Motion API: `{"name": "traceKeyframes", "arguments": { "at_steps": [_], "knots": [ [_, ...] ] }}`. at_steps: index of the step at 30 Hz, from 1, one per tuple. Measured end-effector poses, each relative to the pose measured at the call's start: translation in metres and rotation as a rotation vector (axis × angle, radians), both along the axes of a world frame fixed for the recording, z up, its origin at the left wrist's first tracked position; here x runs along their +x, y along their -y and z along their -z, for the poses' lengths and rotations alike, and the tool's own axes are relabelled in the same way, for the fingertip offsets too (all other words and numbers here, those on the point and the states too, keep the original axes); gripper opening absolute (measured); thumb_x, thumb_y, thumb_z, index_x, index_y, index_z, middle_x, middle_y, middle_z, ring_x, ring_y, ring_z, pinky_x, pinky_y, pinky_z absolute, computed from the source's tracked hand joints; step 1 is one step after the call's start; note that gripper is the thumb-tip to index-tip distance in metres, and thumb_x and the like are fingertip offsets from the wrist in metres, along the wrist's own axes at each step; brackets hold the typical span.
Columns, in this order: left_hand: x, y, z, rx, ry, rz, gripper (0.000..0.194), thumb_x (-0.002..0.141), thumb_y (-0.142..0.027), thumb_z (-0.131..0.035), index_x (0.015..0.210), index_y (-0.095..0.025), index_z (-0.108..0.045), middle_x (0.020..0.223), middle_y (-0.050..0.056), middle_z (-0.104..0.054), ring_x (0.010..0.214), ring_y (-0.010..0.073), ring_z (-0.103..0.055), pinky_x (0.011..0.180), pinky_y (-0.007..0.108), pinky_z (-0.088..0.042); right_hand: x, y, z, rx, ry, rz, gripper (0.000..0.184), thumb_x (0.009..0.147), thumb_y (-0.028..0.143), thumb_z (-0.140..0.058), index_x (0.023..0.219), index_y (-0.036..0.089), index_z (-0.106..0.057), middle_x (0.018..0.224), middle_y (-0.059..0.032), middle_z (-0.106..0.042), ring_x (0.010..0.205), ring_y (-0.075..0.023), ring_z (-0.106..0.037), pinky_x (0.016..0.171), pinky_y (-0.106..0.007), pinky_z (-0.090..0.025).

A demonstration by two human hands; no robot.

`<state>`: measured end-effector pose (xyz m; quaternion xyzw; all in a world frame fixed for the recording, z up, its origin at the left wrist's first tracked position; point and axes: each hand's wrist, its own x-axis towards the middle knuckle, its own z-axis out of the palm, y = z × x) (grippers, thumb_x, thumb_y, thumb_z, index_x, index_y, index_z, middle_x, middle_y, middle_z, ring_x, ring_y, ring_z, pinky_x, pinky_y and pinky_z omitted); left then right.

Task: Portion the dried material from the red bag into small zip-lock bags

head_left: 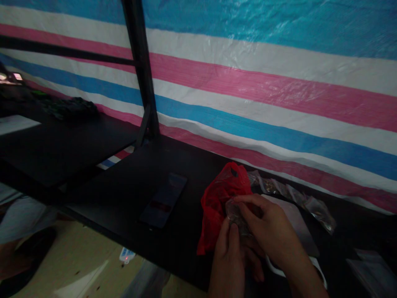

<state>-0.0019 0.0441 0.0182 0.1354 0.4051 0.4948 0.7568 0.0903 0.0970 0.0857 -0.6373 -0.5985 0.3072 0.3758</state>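
Both hands hold one small clear plastic bag with something dim inside that I cannot make out. My right hand pinches its top edge between thumb and fingertips. Lower down, my left hand grips the same bag, thumb pressed on its front. Directly behind it lies a crumpled red plastic bag, its handle loop standing up. Partly covered by my right arm is a flat pale device like a small scale. Several small clear bags with small contents lie in a row behind it.
A smartphone lies on the black table left of the red bag. Flat clear bags are at the right. A striped plastic sheet hangs behind, with a black metal post. At lower left, a person's leg shows.
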Motion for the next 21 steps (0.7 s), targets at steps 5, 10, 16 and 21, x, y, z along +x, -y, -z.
{"name": "traceKeyframes", "arguments": {
  "at_steps": [5, 10, 16, 21],
  "knots": [
    [-0.001, -0.003, -0.006, 0.005, -0.019, -0.061, 0.112, 0.08, -0.07, -0.075, 0.167, -0.015, -0.032, 0.05, -0.006, -0.059, 0.039, 0.0142, -0.053, 0.044, 0.022, -0.038, -0.004, 0.003, -0.007, 0.018, 0.049, -0.001, 0.029, 0.089, 0.04, -0.061, 0.097, 0.025, -0.085, 0.105, -0.009, -0.083, 0.097, -0.0291, -0.078, 0.091, -0.042, -0.058],
    [-0.004, -0.003, -0.009, 0.058, -0.028, 0.006, 0.123, 0.073, -0.077, -0.078, 0.169, -0.02, -0.027, 0.057, -0.004, -0.065, 0.04, 0.0138, -0.055, 0.044, 0.022, -0.041, 0.002, 0.008, -0.015, -0.007, 0.01, -0.002, 0.027, 0.088, 0.04, -0.063, 0.096, 0.025, -0.083, 0.103, -0.0089, -0.083, 0.094, -0.0288, -0.078, 0.09, -0.041, -0.058],
    [-0.014, -0.004, -0.004, 0.126, -0.038, 0.08, 0.117, 0.083, -0.073, -0.073, 0.172, -0.022, -0.017, 0.061, -0.002, -0.068, 0.042, 0.0151, -0.059, 0.043, 0.022, -0.043, 0.004, 0.012, -0.013, -0.078, -0.109, -0.041, 0.035, 0.088, 0.045, -0.064, 0.109, 0.022, -0.079, 0.103, -0.0089, -0.083, 0.09, -0.0272, -0.078, 0.079, -0.036, -0.06],
    [-0.017, -0.003, -0.008, 0.147, -0.08, 0.085, 0.102, 0.09, -0.068, -0.068, 0.17, -0.019, -0.027, 0.062, -0.002, -0.067, 0.043, 0.0143, -0.059, 0.043, 0.022, -0.041, 0.001, 0.011, -0.012, -0.061, -0.059, -0.04, 0.034, 0.089, 0.043, -0.061, 0.108, 0.022, -0.081, 0.107, -0.0092, -0.082, 0.097, -0.0267, -0.078, 0.085, -0.036, -0.059]
  ]
}}
